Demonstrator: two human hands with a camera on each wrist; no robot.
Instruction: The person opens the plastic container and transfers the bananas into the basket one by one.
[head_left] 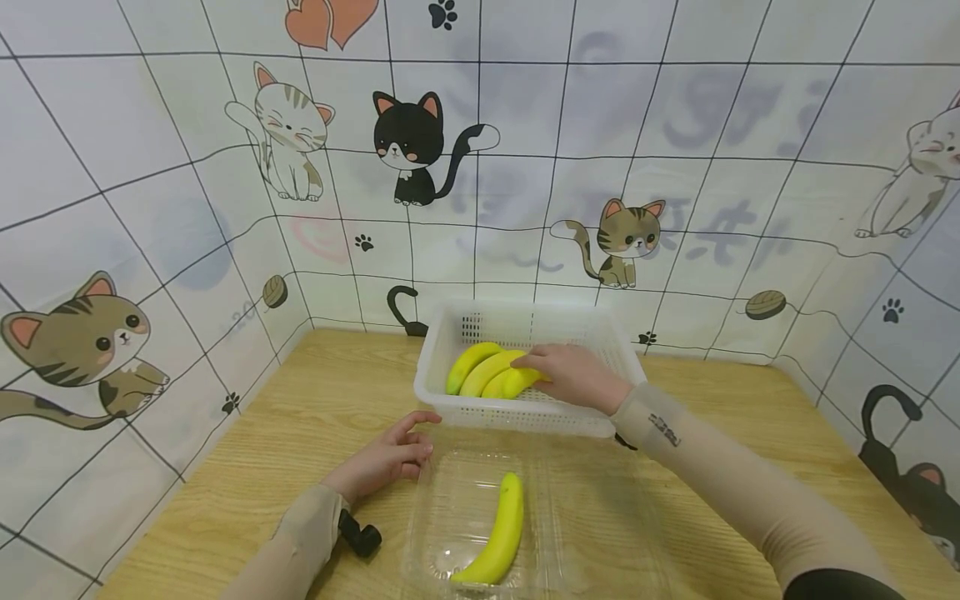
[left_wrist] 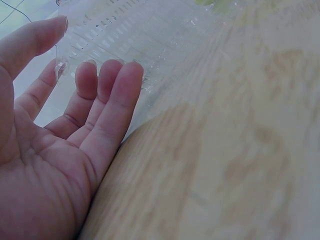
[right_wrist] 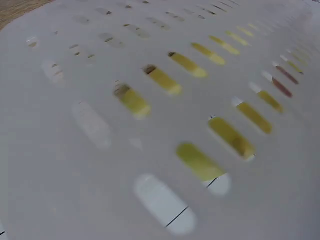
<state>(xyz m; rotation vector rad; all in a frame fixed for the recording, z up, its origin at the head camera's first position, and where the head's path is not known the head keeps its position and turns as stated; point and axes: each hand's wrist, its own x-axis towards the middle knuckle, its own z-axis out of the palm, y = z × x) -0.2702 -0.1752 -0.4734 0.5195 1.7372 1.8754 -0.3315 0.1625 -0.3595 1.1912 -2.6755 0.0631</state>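
Note:
My right hand reaches into a white plastic basket, its fingers curled over the rightmost banana. Several yellow bananas lie side by side there. In the right wrist view the slotted basket wall hides most of the hand, and yellow shows through the slots. One banana lies in a clear plastic clamshell box in front of the basket. Beside the box's left far corner is my left hand, fingers loosely bent and holding nothing. Its palm shows in the left wrist view.
Everything stands on a wood-grain table. The basket is near the back wall, which is covered with a cat-print sheet. The clear box's second half spreads to the right, its outline faint. A black wrist mount sits on the left forearm.

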